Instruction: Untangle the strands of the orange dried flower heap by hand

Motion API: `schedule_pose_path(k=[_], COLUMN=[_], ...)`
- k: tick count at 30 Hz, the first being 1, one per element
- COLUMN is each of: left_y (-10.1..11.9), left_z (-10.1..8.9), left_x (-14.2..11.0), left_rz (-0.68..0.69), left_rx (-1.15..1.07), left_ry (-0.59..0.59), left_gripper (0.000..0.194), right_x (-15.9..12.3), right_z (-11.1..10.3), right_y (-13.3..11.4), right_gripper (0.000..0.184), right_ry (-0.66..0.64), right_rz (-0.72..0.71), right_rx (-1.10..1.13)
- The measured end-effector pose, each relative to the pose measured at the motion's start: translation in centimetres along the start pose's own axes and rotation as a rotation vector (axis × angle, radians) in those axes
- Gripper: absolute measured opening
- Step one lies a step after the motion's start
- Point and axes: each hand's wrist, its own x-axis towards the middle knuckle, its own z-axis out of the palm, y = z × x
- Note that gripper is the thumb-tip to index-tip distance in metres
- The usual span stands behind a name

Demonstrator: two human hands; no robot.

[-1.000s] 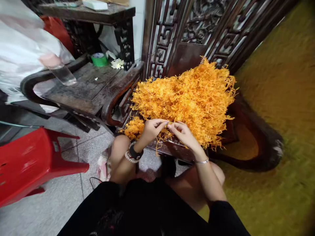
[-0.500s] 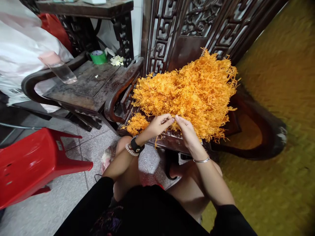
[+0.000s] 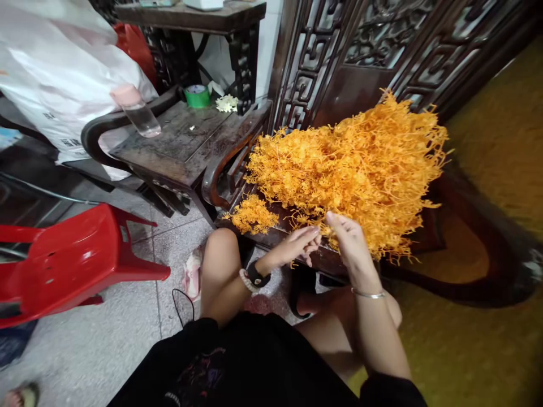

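A large heap of tangled orange strands [image 3: 348,164] with small star-like tips covers much of the dark wooden chair seat in front of me; their exact kind is unclear. A smaller orange clump [image 3: 254,215] lies to its left. My left hand [image 3: 299,244] is at the seat's front edge, fingers pressed together, and a small orange bit shows just below it. Close by on the right, my right hand [image 3: 350,240] is closed in a pinch against the near side of the heap. What either hand's fingertips hold is too small to make out.
A wooden armchair [image 3: 169,141] on the left bears a bottle [image 3: 142,116], green tape [image 3: 197,96] and pale flowers [image 3: 227,103]. A red plastic stool [image 3: 76,254] stands on the floor. White bags [image 3: 72,73] are behind it, and a carved chair back [image 3: 356,85] rises behind the heap.
The view has swung left, so the scene sits further right. My hands have moved slightly apart; my left hand is lower and the right hand is raised more upright.
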Motion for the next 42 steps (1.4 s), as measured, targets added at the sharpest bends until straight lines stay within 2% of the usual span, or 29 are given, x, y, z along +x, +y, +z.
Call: schedule_pose_path(k=[3, 6, 8, 11, 13, 15, 19, 22, 25, 28, 30, 34, 38, 40, 42], left_y=[-1.9, -2.8, -2.8, -2.4, -2.3, -2.4, -2.4, -2.3, -2.2, -1.9, -1.7, -1.6, -2.0, -2.2, -2.4], left_z=[0.2, 0.2, 0.3, 0.0, -0.5, -1.0, -1.1, -1.0, -1.3, -1.5, -1.5, -1.5, -1.7, -1.9, -2.1], left_x=[0.9, 1.3, 1.4, 1.0, 0.6, 0.2, -0.2, 0.1, 0.8, 2.0, 2.9, 4.3, 4.4, 4.0, 3.7], left_rz=[0.094, 0.14, 0.157, 0.246, 0.311, 0.316, 0.246, 0.237, 0.251, 0.232, 0.227, 0.228, 0.059, 0.072, 0.147], left_rx=[0.101, 0.147, 0.047, -0.259, -0.434, -0.49, -0.348, -0.205, 0.073, 0.374, 0.469, 0.424, 0.291, 0.252, 0.254], left_ry=[0.172, 0.361, 0.366, 0.296, 0.325, 0.364, 0.366, 0.451, 0.565, 0.531, 0.474, 0.465, 0.284, 0.295, 0.342], left_gripper=[0.05, 0.05, 0.049, 0.048, 0.047, 0.043, 0.018, 0.025, 0.029, 0.03, 0.031, 0.035, 0.027, 0.027, 0.028], right_x=[-0.6, -0.5, 0.0, 0.8, 1.2, 1.4, 1.4, 1.4, 1.4, 1.3, 1.1, 1.0, 1.3, 1.4, 1.3], right_z=[1.0, 1.8, 1.9, 1.1, 0.4, -0.2, -0.1, 0.1, -0.3, -0.7, -0.6, -0.2, -0.4, -0.6, -0.8], right_y=[0.2, 0.8, 1.0, 0.7, 0.1, -0.4, -0.3, 0.5, 1.1, 1.4, 1.6, 2.2, 3.1, 3.1, 2.9], right_gripper=[0.042, 0.044, 0.046, 0.051, 0.055, 0.056, 0.053, 0.049, 0.046, 0.045, 0.045, 0.047, 0.05, 0.046, 0.037], right_ry=[-0.11, -0.099, -0.137, -0.17, -0.111, -0.061, -0.021, 0.023, 0.048, 0.067, 0.081, 0.111, 0.175, 0.138, 0.047], right_rz=[0.003, -0.025, 0.025, 0.113, 0.08, 0.022, -0.048, -0.083, -0.088, -0.071, -0.062, -0.085, -0.13, -0.148, -0.164], right_rx=[-0.09, -0.097, -0.021, 0.197, 0.311, 0.346, 0.237, 0.179, 0.158, 0.159, 0.169, 0.118, -0.071, -0.17, -0.289])
